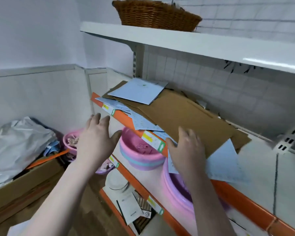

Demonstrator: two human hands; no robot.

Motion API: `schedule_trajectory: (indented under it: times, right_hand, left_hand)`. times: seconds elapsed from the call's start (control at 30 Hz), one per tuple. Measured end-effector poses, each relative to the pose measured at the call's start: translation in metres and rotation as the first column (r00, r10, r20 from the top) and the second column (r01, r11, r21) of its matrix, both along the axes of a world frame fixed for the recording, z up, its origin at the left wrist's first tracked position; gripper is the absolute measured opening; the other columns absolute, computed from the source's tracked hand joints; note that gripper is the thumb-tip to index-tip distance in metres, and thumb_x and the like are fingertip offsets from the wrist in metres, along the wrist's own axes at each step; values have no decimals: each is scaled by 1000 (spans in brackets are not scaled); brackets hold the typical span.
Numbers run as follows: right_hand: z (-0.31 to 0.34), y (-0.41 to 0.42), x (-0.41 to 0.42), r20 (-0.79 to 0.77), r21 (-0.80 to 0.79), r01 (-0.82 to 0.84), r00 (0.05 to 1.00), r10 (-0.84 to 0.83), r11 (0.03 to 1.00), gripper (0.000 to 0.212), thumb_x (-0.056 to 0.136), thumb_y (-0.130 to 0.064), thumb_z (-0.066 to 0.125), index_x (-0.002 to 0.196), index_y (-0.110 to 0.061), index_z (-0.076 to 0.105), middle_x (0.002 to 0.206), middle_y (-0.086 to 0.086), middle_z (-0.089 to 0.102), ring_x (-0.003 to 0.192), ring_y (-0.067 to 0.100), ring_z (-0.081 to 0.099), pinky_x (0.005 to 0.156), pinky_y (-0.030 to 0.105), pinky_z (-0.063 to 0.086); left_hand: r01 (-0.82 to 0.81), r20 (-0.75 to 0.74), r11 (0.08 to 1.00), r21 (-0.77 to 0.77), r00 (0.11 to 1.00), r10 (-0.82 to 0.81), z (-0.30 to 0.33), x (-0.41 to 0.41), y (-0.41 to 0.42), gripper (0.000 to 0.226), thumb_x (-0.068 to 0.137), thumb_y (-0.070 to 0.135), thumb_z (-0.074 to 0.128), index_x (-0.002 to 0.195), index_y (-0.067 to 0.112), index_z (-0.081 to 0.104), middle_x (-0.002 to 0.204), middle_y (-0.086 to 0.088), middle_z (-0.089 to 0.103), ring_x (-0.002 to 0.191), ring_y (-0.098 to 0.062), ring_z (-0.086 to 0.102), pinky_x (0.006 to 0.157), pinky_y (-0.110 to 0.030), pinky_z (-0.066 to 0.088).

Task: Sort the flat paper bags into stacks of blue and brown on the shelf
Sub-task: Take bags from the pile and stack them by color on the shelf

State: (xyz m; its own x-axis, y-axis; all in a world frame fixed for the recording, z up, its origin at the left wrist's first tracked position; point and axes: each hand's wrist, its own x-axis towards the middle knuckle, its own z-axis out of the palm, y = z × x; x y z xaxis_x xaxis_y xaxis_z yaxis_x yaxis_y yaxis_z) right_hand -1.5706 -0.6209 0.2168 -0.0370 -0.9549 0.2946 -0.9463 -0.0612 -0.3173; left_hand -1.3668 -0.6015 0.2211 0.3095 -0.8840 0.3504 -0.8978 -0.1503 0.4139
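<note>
The right hand (186,150) grips the near edge of a mixed pile on the shelf (255,160), thumb under the light blue bags (225,160) and fingers curled over the large brown bag (186,114). That brown bag lies flat, its long axis running away from the grip toward the far left end of the shelf. A square blue bag (138,91) rests on top at that far end, one corner pointing at the back wall. The left hand (95,138) hovers left of the shelf's orange edge (126,118), fingers spread, touching nothing. Pink basins (140,150) sit just below the grip.
</note>
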Motion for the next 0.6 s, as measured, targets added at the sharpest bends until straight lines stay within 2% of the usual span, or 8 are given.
schedule_trajectory:
  times: [0.1,0.27,0.43,0.6]
  right_hand:
    - [0,-40,25,-10,-8,32,999,-32,999,51,94,-40,46,137,-12,42,129,11,48,121,27,42,98,34,32]
    - [3,-109,53,-23,-47,71,997,-72,996,51,95,-42,46,135,-11,42,125,9,50,117,24,45,96,31,34]
    - [11,-163,76,-16,12,96,995,-96,995,50,97,-43,42,133,-10,42,127,10,49,116,25,46,95,32,36]
    - [7,-188,94,-29,111,130,991,-127,985,48,97,-47,38,131,-12,43,126,9,48,114,24,46,93,32,36]
  left_hand:
    - [38,5,999,1,999,-38,-1,25,-47,59,90,39,56,137,6,44,145,-17,36,137,-30,27,108,-39,23]
    - [103,25,994,-22,994,-102,0,59,-137,53,89,36,59,129,4,50,137,-20,43,128,-33,35,104,-41,29]
    - [165,58,986,12,985,-165,10,75,-220,52,90,36,56,131,4,48,136,-17,43,128,-31,35,97,-31,21]
    - [250,64,960,124,964,-259,5,84,-293,59,92,45,51,133,3,45,137,-21,42,130,-35,34,106,-40,26]
